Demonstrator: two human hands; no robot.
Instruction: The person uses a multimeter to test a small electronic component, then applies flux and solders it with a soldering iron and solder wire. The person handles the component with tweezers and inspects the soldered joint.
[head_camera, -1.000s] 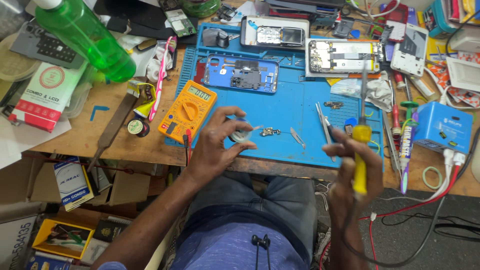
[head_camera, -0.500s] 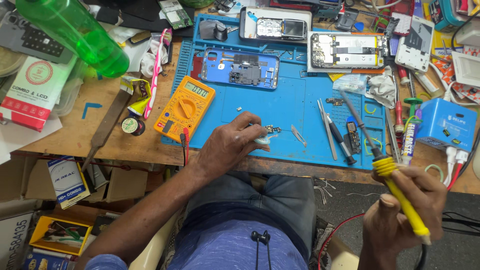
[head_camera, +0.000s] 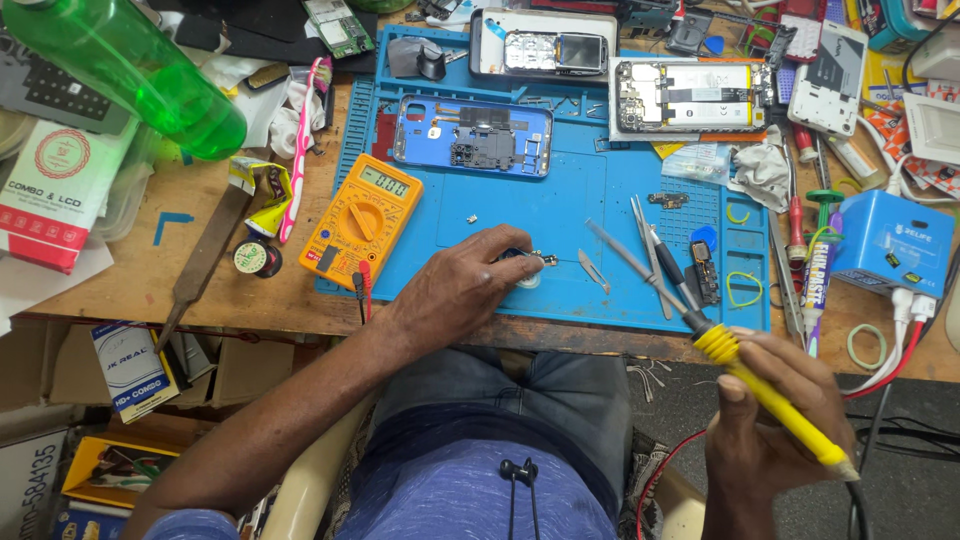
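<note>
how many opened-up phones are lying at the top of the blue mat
3. A blue-framed phone lies on the mat above the yellow multimeter; a dark one sits at the top edge; a third with a white battery lies to its right. More may hide in the clutter.

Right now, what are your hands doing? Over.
Left hand pressing a small phone part onto the blue mat. Right hand gripping yellow soldering iron, tip raised off the part. Tweezers lie between.
</note>
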